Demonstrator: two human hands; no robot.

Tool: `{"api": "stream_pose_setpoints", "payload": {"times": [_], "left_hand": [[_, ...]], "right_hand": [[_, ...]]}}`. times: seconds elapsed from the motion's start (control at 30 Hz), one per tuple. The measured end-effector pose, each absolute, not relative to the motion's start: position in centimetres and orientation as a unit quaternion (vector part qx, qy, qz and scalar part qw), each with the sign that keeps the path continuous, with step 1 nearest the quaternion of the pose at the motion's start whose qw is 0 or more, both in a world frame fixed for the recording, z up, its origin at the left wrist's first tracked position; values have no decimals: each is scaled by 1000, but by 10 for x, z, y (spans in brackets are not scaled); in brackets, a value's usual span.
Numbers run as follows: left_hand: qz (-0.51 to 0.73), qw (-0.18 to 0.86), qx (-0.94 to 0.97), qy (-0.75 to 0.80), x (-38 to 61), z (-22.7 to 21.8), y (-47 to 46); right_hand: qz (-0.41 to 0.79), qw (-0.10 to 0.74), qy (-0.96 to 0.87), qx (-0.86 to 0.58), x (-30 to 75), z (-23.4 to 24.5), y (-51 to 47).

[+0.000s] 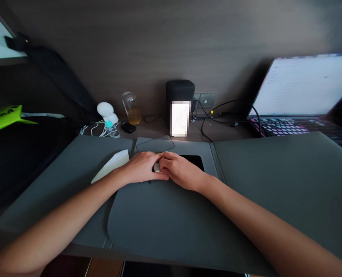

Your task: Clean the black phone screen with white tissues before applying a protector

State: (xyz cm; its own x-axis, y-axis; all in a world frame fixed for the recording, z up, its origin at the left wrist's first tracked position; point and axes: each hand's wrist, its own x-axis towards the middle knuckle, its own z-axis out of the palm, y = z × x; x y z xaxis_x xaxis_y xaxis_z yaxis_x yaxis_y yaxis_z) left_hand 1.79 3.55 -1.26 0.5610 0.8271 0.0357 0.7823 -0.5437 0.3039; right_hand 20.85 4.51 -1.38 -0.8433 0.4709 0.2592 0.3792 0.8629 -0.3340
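Both hands meet over a flat black device point(194, 161) with a glossy surface, lying on the grey folder-like cover. My left hand point(140, 167) lies palm down, thumb and index finger apart, reaching toward the other hand; its remaining fingertips are hidden. With curled fingers, my right hand point(182, 169) pinches a small white piece point(156, 167) between the two hands; its kind is unclear. Just left of the hands is a white sheet of paper point(113, 165). A thin dark cord point(156, 146) loops on the cover behind them.
Beyond the grey cover point(283, 184) stands a black cylinder-like object point(180, 90) with a blurred bright patch. A jar of amber liquid point(133, 111), a white round-headed device point(105, 110) and a small black object point(128, 127) stand left. Cables point(217, 117) run toward an open laptop point(306, 88).
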Motion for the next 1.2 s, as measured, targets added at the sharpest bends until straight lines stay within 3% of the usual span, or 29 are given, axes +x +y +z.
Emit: {"api": "stream_pose_setpoints", "payload": {"times": [0.37, 0.73, 0.97, 1.2], "left_hand": [[72, 151, 862, 478, 19, -10, 34], [72, 121, 873, 468, 11, -13, 36], [83, 106, 877, 460, 11, -18, 38], [72, 118, 874, 465, 13, -13, 36]], "right_hand": [[187, 179, -908, -329, 245, -11, 70], [337, 48, -888, -309, 278, 19, 72], [252, 146, -881, -374, 226, -3, 58], [335, 82, -851, -397, 280, 16, 79]]}}
